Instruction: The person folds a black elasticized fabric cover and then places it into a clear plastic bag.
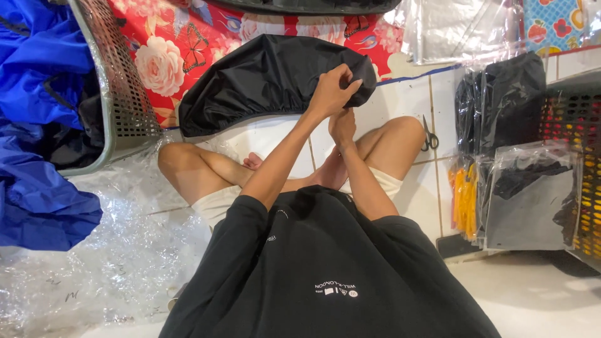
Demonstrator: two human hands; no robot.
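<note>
You sat cross-legged on a white tiled floor [400, 100], looking down at your own lap. The largest thing to your left was a heap of blue fabric [37, 125], spilling out of a grey mesh basket [119, 81] and over crinkled clear plastic sheeting [106, 250] spread along the floor's left edge. Behind it lay a red floral cloth [169, 56].

In front of your knees lay the black fabric cover [263, 81], domed and gathered along its near hem, probably by elastic, so it held a puffed shape. It rested partly on the floral cloth and partly on the tiles, within easy reach.

At the floor's right edge stood a stack of bagged black items [526, 188] in clear plastic sleeves, set upright against a dark mesh crate [582, 144], seemingly stored as finished pieces.

Your left hand [332, 91] was closed around the cover's right end, fingers pinching a fold of cloth and lifting it slightly. Your right hand [342, 125] sat just below it, fingers curled; whether it gripped the fabric could not be told.

Smallest, a pair of scissors [429, 134] lay on the tiles beside your right knee.
</note>
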